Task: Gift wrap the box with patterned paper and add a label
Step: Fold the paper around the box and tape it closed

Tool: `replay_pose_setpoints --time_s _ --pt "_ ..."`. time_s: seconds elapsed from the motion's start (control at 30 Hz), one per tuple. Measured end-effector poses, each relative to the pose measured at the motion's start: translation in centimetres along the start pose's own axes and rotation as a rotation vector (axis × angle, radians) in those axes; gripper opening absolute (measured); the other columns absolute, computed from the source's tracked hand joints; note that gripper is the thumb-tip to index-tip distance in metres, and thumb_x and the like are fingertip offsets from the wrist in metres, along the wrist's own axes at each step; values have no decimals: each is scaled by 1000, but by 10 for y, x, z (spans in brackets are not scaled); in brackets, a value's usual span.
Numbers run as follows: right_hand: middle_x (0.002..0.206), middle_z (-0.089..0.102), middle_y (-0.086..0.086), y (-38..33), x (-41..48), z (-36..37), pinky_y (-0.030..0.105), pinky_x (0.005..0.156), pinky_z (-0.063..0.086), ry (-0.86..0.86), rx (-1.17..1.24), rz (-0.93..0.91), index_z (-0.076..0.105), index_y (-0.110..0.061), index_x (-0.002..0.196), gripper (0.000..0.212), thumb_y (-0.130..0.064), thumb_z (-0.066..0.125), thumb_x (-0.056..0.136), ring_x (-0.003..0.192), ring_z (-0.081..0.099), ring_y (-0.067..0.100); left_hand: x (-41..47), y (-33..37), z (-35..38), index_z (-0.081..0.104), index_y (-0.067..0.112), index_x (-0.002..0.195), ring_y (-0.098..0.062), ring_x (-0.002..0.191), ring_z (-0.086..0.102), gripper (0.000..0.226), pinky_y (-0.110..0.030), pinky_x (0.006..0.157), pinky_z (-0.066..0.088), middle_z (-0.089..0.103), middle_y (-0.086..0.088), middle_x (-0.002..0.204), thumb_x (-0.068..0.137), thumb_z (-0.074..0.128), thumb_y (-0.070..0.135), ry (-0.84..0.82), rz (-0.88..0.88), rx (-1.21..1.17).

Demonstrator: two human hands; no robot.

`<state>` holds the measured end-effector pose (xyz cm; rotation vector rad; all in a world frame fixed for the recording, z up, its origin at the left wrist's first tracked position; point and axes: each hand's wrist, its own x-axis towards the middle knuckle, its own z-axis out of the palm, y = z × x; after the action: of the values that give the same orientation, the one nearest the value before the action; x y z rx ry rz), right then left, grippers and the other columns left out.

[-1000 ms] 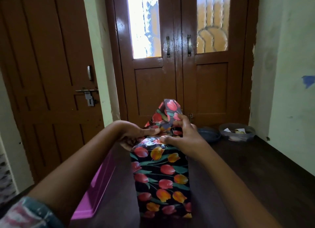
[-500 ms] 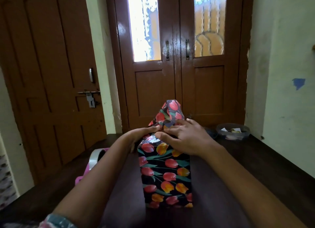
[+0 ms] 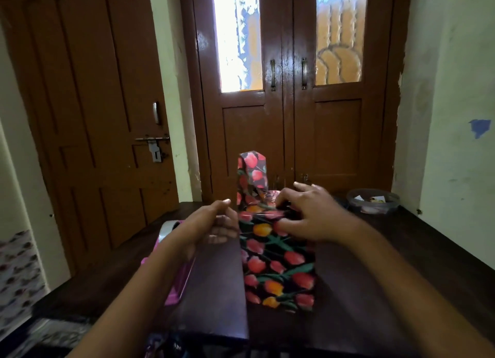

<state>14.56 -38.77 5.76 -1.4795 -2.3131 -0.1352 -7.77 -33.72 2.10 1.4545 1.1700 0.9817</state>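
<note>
The box (image 3: 277, 264) lies lengthwise on the dark table (image 3: 375, 277), covered in black paper with red and orange tulips. At its far end a loose paper flap (image 3: 251, 172) stands upright. My right hand (image 3: 313, 215) rests on the box's far end, its bent fingertips touching the folded paper below the flap and the thumb on the top face. My left hand (image 3: 214, 223) is blurred and hovers just off the box's left far corner with loosely curled fingers, holding nothing.
A pink tape dispenser (image 3: 178, 285) with a roll of tape (image 3: 167, 230) sits left of the box under my left forearm. A clear plastic container (image 3: 375, 201) with paper scraps stands at the far right by the wall. Brown doors close off the back.
My left hand has come off the far end of the box and drawn back to the left. My right hand has spread and stays on the fold; the flap stands more upright.
</note>
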Motion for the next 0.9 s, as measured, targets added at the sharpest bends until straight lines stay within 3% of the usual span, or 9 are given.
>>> replay_pose_setpoints --time_s 0.17,0.27,0.37,0.4,0.5,0.57,0.67,0.83,0.9 --pt "146 36 -6 41 3 -13 36 112 17 26 115 -98 60 -32 116 40 -10 57 83 139 21 17 3 -8 5 63 15 90 -10 68 53 10 -19 55 40 60 -2 83 92 54 19 199 129 72" --pt "130 51 -2 50 9 0 36 102 35 231 52 -10 68 -27 105 46 4 50 76 123 41 20 14 -9 13 51 28 123 -12 107 49 37 -24 78 45 49 6 118 89 59 16 134 237 110" --pt "119 59 1 45 3 15 30 92 41 431 236 118 67 -20 107 31 -7 50 85 114 49 22 21 -4 25 50 32 128 -10 120 46 40 -34 98 42 50 8 130 90 58 25 -9 327 104" --pt "123 58 2 41 0 19 29 94 39 426 356 144 63 -19 114 29 -25 48 90 119 48 22 25 -2 26 52 28 126 -13 119 51 36 -34 97 44 55 4 127 90 56 25 -25 337 82" --pt "147 36 -2 31 -10 26 40 111 24 198 409 191 43 -23 135 95 -84 26 65 141 18 20 29 3 28 60 18 113 -18 107 61 23 -26 83 51 65 -4 113 91 55 19 -43 358 33" --pt "148 34 0 34 -9 32 41 111 25 190 325 188 43 -25 134 87 -79 45 65 142 16 21 28 3 26 63 14 108 -22 105 63 20 -28 83 53 66 -8 109 89 58 17 -53 392 14" --pt "133 46 -1 53 -3 35 35 97 43 172 534 118 49 -30 120 55 -49 67 72 126 43 22 19 0 25 66 12 106 -22 105 63 22 -31 89 52 66 -10 111 85 62 15 -20 429 -24" --pt "141 37 -15 69 5 34 43 107 37 -3 787 -20 51 -42 115 54 -50 64 63 136 31 14 3 -2 42 66 18 99 -6 104 55 17 -16 80 52 57 6 113 87 59 9 163 550 25" --pt "135 39 -15 68 6 28 32 103 41 -55 806 -43 50 -35 118 50 -42 60 69 129 39 11 3 -1 49 65 17 99 -4 103 54 19 -13 79 50 55 7 110 90 54 6 178 577 56"
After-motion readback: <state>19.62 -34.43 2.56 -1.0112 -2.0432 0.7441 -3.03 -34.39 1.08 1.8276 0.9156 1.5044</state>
